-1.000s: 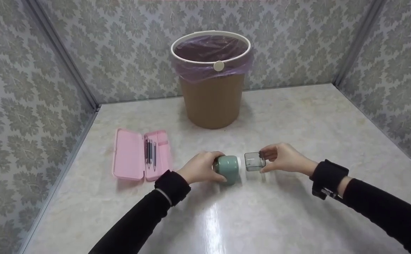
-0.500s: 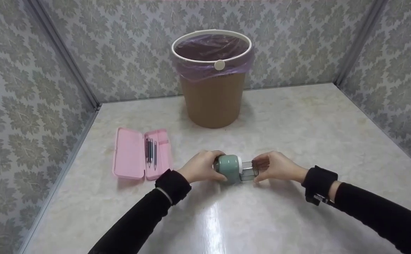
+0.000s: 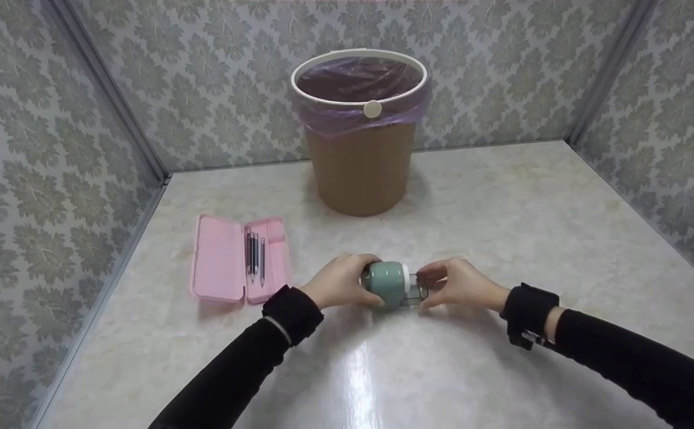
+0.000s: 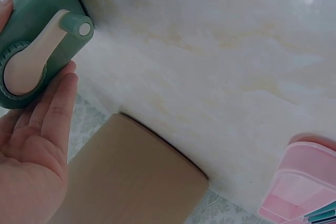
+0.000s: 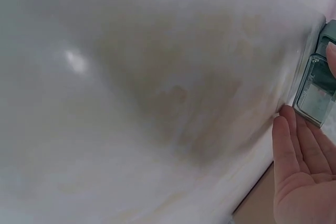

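A green pencil sharpener (image 3: 384, 282) lies on the marble table (image 3: 502, 202), and my left hand (image 3: 340, 282) grips its left end. Its cream crank handle (image 4: 31, 59) shows in the left wrist view, with my left hand's fingers (image 4: 50, 114) curled beside the sharpener (image 4: 39, 19). My right hand (image 3: 455, 285) pinches the clear shavings drawer (image 3: 415, 292), which sits mostly inside the sharpener's right side. In the right wrist view the drawer (image 5: 317, 88) is at the right edge, above my right hand's fingers (image 5: 299, 150).
A brown waste bin (image 3: 361, 155) with a purple liner and white rim stands at the back centre. An open pink pencil case (image 3: 222, 262) holding several pencils (image 3: 254, 253) lies to the left of my hands. Patterned walls close in three sides of the table.
My right hand has moved left with the clear drawer and slid it into the sharpener, from a gap beside it to mostly inside. My left hand and the sharpener have stayed put.
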Tool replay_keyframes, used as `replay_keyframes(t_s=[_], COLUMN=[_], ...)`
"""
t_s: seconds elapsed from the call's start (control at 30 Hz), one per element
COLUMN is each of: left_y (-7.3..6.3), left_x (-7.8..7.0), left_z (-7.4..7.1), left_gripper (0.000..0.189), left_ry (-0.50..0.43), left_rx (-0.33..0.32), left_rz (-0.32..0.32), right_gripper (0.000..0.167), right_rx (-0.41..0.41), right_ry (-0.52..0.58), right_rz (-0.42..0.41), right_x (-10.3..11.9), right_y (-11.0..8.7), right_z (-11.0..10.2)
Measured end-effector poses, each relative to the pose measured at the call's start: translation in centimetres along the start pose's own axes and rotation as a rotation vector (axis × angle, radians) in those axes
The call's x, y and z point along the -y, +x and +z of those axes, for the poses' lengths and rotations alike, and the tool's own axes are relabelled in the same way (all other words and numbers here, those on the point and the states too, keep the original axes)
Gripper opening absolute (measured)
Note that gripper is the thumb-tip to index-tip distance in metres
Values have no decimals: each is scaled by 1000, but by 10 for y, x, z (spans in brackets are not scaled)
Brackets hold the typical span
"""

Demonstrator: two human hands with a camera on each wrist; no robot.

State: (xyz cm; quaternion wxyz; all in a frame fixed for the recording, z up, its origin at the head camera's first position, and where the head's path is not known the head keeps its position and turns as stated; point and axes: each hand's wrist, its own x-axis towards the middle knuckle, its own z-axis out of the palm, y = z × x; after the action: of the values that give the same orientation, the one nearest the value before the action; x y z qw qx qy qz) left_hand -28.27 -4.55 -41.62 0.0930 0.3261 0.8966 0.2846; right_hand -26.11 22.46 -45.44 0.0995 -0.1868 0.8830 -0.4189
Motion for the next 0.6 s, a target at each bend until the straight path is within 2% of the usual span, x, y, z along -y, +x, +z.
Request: replay_keyframes(t_s=[0.3, 0.6], left_y=[1, 0], left_x=[1, 1], left_z=[1, 1], left_gripper=[66, 65], left_ry=[-24, -22], left_rx=[0, -4], left_rz=[12, 16], right_gripper=[62, 55], right_rx=[-11, -10], right_ry=[25, 55], right_rz=[3, -34], right_x=[2, 8], right_y=[0, 7], right_z=[7, 19])
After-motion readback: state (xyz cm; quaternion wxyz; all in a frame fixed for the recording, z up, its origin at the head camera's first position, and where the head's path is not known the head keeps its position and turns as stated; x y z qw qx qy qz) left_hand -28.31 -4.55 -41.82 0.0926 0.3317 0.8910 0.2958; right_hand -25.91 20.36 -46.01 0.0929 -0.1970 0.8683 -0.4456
